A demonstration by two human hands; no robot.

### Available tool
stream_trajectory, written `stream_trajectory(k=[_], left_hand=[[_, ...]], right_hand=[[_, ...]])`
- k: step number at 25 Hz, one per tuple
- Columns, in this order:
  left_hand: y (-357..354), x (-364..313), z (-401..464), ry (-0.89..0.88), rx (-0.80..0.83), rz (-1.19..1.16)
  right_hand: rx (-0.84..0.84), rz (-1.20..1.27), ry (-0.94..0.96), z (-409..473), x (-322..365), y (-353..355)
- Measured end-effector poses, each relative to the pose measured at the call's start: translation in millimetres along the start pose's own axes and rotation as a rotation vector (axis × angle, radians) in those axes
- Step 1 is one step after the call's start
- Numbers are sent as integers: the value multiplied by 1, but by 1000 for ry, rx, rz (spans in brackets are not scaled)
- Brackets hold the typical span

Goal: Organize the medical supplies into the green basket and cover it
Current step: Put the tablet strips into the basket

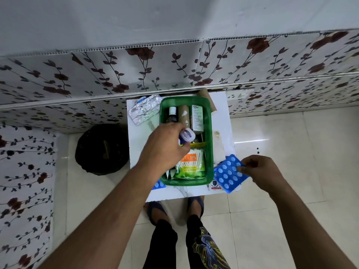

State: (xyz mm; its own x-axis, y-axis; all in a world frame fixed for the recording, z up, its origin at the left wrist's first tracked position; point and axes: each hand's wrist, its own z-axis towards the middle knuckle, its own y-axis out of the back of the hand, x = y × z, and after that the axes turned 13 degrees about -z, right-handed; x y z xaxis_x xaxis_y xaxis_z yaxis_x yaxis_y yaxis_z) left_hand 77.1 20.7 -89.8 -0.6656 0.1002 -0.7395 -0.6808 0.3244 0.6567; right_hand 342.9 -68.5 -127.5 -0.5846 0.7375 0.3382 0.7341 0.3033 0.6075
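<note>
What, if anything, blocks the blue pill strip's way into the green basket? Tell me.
Nothing visible blocks it. The right hand holds the blue pill strip just right of the green basket; only the basket's low right wall lies between. The left hand, holding a small white bottle, hovers over the middle.

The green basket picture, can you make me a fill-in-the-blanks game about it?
1. The left hand holds a small white bottle over the ____ basket.
2. The right hand holds a ____ pill pack.
3. The cotton swabs lie ____ the basket.
4. A silver pill pack lies to the ____ of the basket.

Answers: green; blue; inside; left
</note>
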Motion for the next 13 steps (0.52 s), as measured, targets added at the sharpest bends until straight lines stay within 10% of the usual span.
stream_trajectory(k=[13], left_hand=[[-17, 3, 7, 2, -123, -25]], right_hand=[[-80, 372, 160, -29, 53, 41]])
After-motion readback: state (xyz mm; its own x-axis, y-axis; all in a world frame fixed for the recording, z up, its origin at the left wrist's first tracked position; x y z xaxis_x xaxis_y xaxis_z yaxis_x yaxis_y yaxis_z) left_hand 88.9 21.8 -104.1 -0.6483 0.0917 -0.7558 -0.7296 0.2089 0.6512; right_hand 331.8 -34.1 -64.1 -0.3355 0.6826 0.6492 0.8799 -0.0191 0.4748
